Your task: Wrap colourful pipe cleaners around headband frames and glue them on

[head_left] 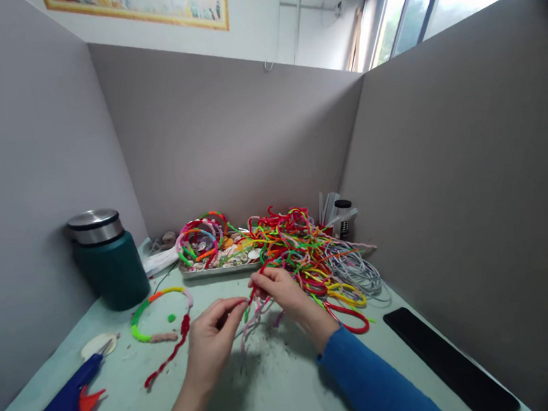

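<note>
In the head view, my left hand (213, 339) is closed in a pinch at one end of a short red pipe cleaner (252, 294). My right hand (281, 291) pinches the same red strand a little farther up, above the table. Below the fingers hang pink and green pipe cleaners (253, 325); whether they join the red one I cannot tell. To the left of my left hand lies an open ring of coloured pipe cleaners (142, 310), with a twisted red tail (176, 348). A small green dot (171, 318) sits inside the ring.
A blue glue gun (66, 409) lies front left, near a green bottle (111, 271). Behind my hands are a tray (219, 271) of buttons with coloured rings on it and a tangled pile of pipe cleaners (296, 235). A black slab (445, 357) lies right; grey partitions (233, 126) enclose the table.
</note>
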`<state>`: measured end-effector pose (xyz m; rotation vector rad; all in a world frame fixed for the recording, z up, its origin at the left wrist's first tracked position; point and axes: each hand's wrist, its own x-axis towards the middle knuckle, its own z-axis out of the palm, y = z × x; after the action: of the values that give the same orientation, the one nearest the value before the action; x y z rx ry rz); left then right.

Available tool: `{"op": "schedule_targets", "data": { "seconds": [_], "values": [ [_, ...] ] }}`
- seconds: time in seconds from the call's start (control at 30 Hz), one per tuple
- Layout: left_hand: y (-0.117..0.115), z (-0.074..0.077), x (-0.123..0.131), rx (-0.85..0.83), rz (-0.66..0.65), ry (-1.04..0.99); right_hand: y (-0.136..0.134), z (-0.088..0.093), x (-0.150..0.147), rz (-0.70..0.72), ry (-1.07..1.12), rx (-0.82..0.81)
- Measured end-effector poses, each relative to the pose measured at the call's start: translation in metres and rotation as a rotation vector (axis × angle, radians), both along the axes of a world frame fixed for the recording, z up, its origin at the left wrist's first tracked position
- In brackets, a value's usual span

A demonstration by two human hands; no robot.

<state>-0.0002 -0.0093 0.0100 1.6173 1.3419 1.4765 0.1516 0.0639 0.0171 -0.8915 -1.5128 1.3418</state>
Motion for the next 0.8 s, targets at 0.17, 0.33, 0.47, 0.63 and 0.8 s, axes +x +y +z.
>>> {"op": "schedule_targets", "data": {
  "seconds": [0.17,0.33,0.47,0.63,0.8],
  "values": [
    [-0.001,0.001,0.003,-0.089,-0.053,-0.017,-0.004,0.007,0.0,0.032,-0.035,0.067],
    [-0.002,0.001,0.004,-0.16,-0.146,-0.08,-0.005,0.007,0.0,0.015,-0.022,0.063],
    [-0.001,0.001,0.003,-0.143,-0.134,-0.115,-0.005,0.006,0.0,0.016,-0.027,0.064],
    [0.001,0.0,0.002,-0.14,-0.086,-0.093,-0.006,0.01,0.001,0.012,-0.004,0.078],
    [0.0,-0.002,0.0,-0.127,-0.012,-0.073,-0.006,0.011,0.003,0.048,0.082,0.12]
  ]
}}
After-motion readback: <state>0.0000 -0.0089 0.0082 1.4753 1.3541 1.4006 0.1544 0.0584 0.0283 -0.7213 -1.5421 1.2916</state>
